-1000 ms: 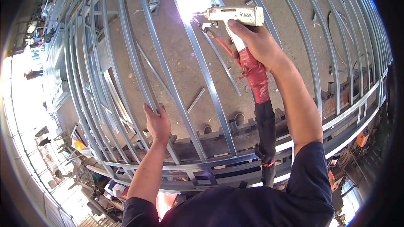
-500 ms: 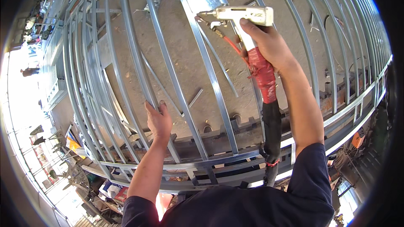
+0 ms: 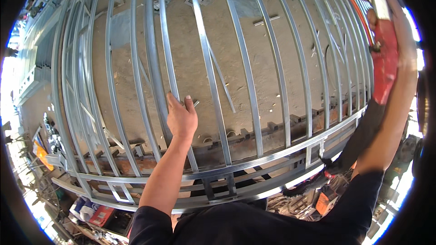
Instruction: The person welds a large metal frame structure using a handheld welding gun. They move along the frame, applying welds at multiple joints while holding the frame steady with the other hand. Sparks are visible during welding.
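Note:
My left hand (image 3: 182,118) is closed around a shiny square metal bar (image 3: 170,59), thumb on one side and fingers on the other. This bar is one of several upright bars in a long welded metal frame, joined to a bottom rail (image 3: 272,155). At the far right, my raised right hand (image 3: 399,22) grips a pistol-shaped welding gun (image 3: 385,59). The gun has a pale body and a red-wrapped handle, with a black sleeved cable (image 3: 363,124) hanging down along my forearm. Its tip lies beyond the picture's upper edge.
A thin red hose (image 3: 356,4) runs to the gun. Beneath the frame, flat metal sheets (image 3: 245,1) and loose metal strips (image 3: 221,72) lie on the dusty floor. A rusty beam (image 3: 290,131) runs behind the bottom rail. A red box (image 3: 101,216) stands at the lower left.
My right hand has swung the gun from the upper middle to the far right edge. The view has shifted, and my left hand appears slightly higher and on a bar.

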`<action>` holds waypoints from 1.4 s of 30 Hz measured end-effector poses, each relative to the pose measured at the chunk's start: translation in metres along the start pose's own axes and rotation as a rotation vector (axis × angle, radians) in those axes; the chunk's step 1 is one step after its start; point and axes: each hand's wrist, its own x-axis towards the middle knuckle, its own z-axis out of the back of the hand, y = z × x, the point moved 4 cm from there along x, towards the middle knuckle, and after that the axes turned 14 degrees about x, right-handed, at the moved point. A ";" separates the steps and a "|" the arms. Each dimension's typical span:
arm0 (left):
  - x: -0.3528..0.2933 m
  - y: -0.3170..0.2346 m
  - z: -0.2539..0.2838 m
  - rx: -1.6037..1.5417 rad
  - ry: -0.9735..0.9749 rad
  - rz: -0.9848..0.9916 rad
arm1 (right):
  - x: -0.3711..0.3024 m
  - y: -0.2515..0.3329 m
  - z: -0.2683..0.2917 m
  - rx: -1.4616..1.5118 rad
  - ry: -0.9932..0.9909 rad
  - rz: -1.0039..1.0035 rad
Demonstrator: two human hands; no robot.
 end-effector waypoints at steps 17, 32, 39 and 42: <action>-0.002 0.021 -0.005 -0.280 0.174 -0.029 | 0.106 -0.154 -0.239 -0.222 -0.025 -0.159; 0.000 0.024 -0.009 -0.373 0.166 -0.065 | 0.115 -0.177 -0.266 -0.522 -0.065 -0.113; -0.001 0.025 -0.012 -0.387 0.180 -0.063 | 0.123 -0.190 -0.257 -0.634 -0.060 -0.172; -0.001 0.026 -0.009 -0.390 0.149 -0.060 | 0.119 -0.180 -0.268 -0.581 -0.072 -0.157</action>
